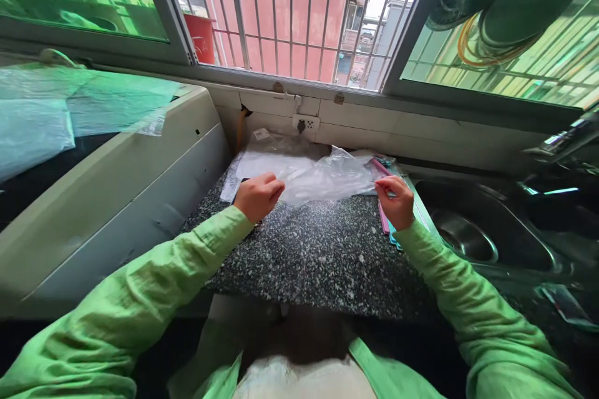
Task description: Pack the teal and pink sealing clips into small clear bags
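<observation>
Left hand [257, 195] curled nearly closed, pinching the near left edge of a clear plastic bag [322, 177]. Bag stretched flat across the speckled countertop [318, 255] between both hands. Right hand [397, 199] pinched on the bag's right edge, above pink and teal strips [384, 219] beside the sink [472, 230].

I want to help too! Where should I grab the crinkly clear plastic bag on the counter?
Take the clear plastic bag by its near edge, coming from the front. That edge lies flat and loose on the speckled counter, and the left hand and right hand already pinch its two near corners. The far side bunches against the wall.
</observation>
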The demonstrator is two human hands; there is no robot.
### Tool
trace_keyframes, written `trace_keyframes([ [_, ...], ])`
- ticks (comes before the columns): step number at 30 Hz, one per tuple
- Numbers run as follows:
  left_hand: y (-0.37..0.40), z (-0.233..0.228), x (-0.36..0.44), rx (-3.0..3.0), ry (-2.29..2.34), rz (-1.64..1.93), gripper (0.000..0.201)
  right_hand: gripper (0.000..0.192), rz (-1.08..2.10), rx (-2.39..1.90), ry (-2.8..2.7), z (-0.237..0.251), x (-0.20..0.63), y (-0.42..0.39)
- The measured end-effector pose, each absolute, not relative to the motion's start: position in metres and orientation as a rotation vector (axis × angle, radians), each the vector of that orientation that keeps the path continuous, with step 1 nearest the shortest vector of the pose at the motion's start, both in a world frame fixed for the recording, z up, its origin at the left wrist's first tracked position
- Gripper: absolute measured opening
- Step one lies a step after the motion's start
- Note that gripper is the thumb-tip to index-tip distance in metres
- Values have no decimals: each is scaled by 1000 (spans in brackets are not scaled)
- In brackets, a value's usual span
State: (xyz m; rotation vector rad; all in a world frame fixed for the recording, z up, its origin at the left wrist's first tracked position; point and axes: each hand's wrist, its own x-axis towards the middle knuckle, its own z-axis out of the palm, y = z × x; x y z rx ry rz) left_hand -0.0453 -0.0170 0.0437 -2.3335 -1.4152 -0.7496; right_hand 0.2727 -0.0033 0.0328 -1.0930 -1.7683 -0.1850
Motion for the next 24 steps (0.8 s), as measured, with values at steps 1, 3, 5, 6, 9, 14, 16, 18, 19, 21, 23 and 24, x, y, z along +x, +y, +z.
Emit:
trace_keyframes([
  [1, -24, 42, -46, -2338, -1375, -740, 30, 9, -212, -1078, -1785, 30, 280, -15],
  [3, -37, 36, -46, -2357, -1262, -713, 29, 6, -262, -1070, -1827, 22, 294, -38],
  [5, -48, 29, -44, -2374, -1125, -691, 25, 6, -288, -1102, -1879, 12, 306, -59],
  [6, -54, 25, -43, -2383, -1062, -682, 23, 7, -296, -1125, -1903, 6, 311, -69],
  [9, -68, 14, -36, -2440, -899, -657, 19, 7, -291, -1193, -1990, -9, 322, -91],
  [14, -85, -5, -22, -2518, -687, -603, 17, 13, -267, -1320, -2085, -26, 328, -115],
  [16, -89, -10, -18, -2564, -672, -587, 16, 18, -244, -1341, -2048, -28, 328, -125],
  [18, -92, -14, -15, -2615, -690, -576, 16, 25, -236, -1309, -2009, -28, 325, -136],
  [19, -93, -15, -14, -2632, -697, -572, 16, 31, -260, -1268, -2000, -28, 323, -142],
  [21, -95, -17, -14, -2649, -681, -589, 15, 45, -352, -1162, -2018, -27, 317, -152],
  [23, -96, -18, -17, -2662, -610, -634, 14, 52, -452, -1086, -2049, -26, 309, -159],
  [24, -96, -18, -19, -2667, -568, -659, 16, 51, -483, -1074, -2058, -25, 305, -162],
])
